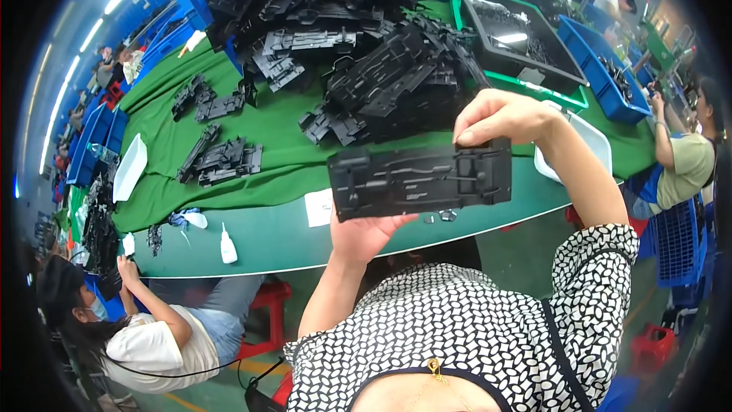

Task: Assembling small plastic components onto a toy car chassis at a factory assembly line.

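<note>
A black moulded plastic chassis plate (412,178) is held up level above the table's near edge. My left hand (358,233) supports it from below at its left end; the fingers are hidden behind the plate. From above, my right hand (496,118) pinches the upper edge near the right end with thumb and fingers. Ribs and a raised block show on the plate's face. Just beyond it lies a large heap of similar black plastic parts (381,69) on the green cloth (297,160).
Small groups of black parts (229,160) lie to the left. A white dropper bottle (228,246) stands near the front edge. A white tray (131,168) is at the far left, a green-rimmed crate (457,15) at the back right. Co-workers sit at left (168,336) and right (690,156).
</note>
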Demonstrator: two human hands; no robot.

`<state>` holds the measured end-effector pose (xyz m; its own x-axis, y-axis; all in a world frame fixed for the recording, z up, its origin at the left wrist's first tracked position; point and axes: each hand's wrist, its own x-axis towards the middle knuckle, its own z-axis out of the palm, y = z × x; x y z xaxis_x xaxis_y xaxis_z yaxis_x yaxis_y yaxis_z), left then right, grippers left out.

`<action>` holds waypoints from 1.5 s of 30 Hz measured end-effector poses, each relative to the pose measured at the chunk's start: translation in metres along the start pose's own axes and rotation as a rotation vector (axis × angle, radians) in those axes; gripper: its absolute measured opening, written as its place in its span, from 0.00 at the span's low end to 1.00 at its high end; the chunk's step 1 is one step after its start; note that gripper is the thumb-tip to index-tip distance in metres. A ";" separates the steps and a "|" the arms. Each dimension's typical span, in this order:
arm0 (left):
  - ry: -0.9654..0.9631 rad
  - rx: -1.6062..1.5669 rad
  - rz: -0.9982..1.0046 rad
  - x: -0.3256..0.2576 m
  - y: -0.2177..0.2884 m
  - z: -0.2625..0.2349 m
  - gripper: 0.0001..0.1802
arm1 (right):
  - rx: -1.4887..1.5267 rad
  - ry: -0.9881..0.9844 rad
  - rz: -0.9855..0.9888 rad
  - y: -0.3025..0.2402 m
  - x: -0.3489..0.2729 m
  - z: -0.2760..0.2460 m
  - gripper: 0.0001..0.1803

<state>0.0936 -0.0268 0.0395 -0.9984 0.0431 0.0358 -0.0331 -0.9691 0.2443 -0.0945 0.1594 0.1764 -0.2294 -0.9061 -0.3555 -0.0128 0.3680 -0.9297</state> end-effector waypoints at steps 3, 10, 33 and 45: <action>-0.165 -0.096 -0.154 -0.006 0.008 0.001 0.40 | 0.004 -0.044 0.042 0.016 0.017 0.008 0.10; -0.354 -0.028 -0.321 -0.027 0.030 -0.024 0.44 | 0.040 -0.166 0.197 0.004 0.051 0.034 0.08; -0.112 0.195 0.130 -0.016 0.004 -0.012 0.52 | 1.156 0.695 -0.508 0.109 0.018 0.176 0.13; 0.185 0.402 0.409 0.010 -0.035 -0.002 0.49 | 0.895 0.177 -0.195 0.137 0.029 0.152 0.15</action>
<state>0.0848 0.0068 0.0290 -0.9190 -0.3918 0.0439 0.3392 -0.7290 0.5946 0.0448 0.1520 0.0241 -0.4483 -0.8626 -0.2344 0.6711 -0.1516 -0.7257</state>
